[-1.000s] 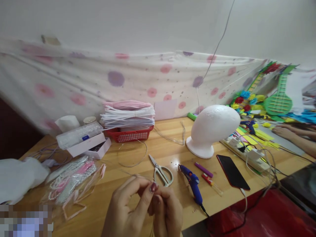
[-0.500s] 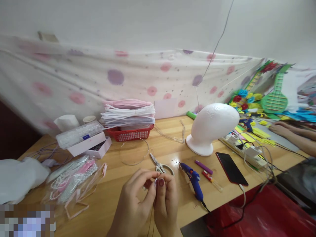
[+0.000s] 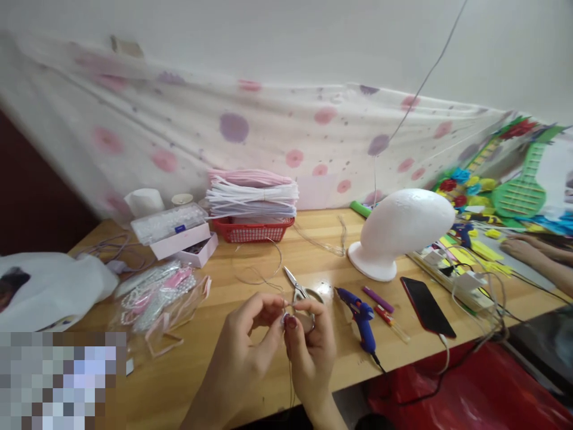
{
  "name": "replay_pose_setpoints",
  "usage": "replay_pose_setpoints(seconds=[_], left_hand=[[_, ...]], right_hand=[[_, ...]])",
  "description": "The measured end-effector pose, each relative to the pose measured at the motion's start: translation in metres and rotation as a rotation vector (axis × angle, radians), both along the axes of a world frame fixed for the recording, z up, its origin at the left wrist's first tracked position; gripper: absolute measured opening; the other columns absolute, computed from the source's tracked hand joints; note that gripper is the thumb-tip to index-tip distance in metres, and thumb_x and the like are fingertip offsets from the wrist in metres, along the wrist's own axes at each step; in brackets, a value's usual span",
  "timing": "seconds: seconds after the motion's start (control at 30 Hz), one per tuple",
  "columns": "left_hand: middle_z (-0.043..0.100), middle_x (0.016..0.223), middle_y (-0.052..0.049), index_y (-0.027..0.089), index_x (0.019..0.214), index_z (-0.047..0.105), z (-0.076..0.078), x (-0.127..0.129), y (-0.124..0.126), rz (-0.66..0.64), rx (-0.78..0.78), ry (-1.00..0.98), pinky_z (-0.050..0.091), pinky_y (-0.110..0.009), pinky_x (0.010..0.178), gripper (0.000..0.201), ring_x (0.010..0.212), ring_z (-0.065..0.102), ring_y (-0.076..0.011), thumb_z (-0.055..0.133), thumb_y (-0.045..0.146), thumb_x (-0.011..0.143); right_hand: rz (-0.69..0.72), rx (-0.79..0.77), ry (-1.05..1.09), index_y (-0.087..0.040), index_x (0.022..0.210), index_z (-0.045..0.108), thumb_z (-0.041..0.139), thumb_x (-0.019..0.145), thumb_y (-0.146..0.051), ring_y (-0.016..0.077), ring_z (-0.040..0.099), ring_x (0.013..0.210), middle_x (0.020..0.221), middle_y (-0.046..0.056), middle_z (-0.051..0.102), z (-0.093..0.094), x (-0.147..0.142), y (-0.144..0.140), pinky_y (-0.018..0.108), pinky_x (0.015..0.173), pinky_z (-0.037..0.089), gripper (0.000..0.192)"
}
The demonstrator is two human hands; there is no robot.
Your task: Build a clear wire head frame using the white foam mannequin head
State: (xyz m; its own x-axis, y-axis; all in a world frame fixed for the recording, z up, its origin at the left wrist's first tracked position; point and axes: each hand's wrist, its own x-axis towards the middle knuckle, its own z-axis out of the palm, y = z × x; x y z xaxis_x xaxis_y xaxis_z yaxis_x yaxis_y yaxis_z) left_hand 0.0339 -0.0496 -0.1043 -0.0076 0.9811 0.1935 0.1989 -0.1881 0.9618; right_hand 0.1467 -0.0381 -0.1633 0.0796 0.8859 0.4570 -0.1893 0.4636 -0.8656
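Note:
My left hand and my right hand meet at the near edge of the wooden table. Both pinch a thin wire between thumb and forefinger; it loops away over the table and a strand hangs down below my hands. Something tiny may sit at the fingertips, too small to make out. Just beyond my right hand lie the scissors, partly hidden by my fingers.
A blue glue gun, purple and red pens and a phone lie to the right. A white foam head stands behind them. A red basket of pipe cleaners, bead boxes and bagged beads sit left. Another person's hand rests far right.
The view has shifted so everything sits further right. My hands have risen slightly and stay pinched together on the wire, now overlapping the scissor handles.

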Motion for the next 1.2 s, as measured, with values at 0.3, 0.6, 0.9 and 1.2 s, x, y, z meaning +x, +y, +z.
replay_pose_setpoints(seconds=[0.3,0.6,0.9,1.2], left_hand=[[0.072,0.103,-0.005,0.023,0.104,0.066,-0.001,-0.016,-0.016,-0.018,0.011,0.045,0.054,-0.029,0.086,0.017,0.095,0.069,-0.0185,0.055,0.023,0.091],[0.051,0.065,0.005,0.02,0.081,0.055,0.002,-0.046,-0.022,0.356,0.01,-0.345,0.033,-0.018,0.045,0.007,0.05,0.042,-0.0069,0.06,0.025,0.081],[0.049,0.059,0.005,0.019,0.064,0.051,0.001,-0.108,-0.013,0.408,0.003,-0.541,0.03,-0.019,0.04,0.029,0.044,0.04,-0.0067,0.07,0.035,0.079],[0.044,0.054,0.006,0.018,0.063,0.051,0.005,-0.096,-0.019,0.381,0.108,-0.531,0.032,-0.018,0.044,0.037,0.048,0.04,-0.0069,0.065,0.04,0.089]], right_hand=[[-0.021,0.016,-0.005,-0.026,0.109,0.048,0.048,0.101,-0.026,0.0059,0.026,0.04,0.052,-0.013,0.033,0.005,-0.009,-0.01,0.015,0.041,0.022,0.008],[-0.328,-0.053,-0.1,-0.017,0.102,0.062,0.061,0.094,-0.039,0.0059,0.033,0.038,0.047,-0.011,0.039,0.026,0.023,0.007,0.017,0.038,0.026,0.023],[-0.429,-0.116,-0.124,-0.016,0.093,0.064,0.065,0.088,-0.049,0.0083,0.043,0.045,0.053,-0.007,0.046,0.025,0.074,0.027,0.02,0.043,0.036,0.034],[-0.275,-0.102,0.025,-0.017,0.084,0.063,0.062,0.092,-0.049,0.005,0.03,0.04,0.048,-0.01,0.033,0.035,0.068,0.021,0.017,0.038,0.023,0.033]])
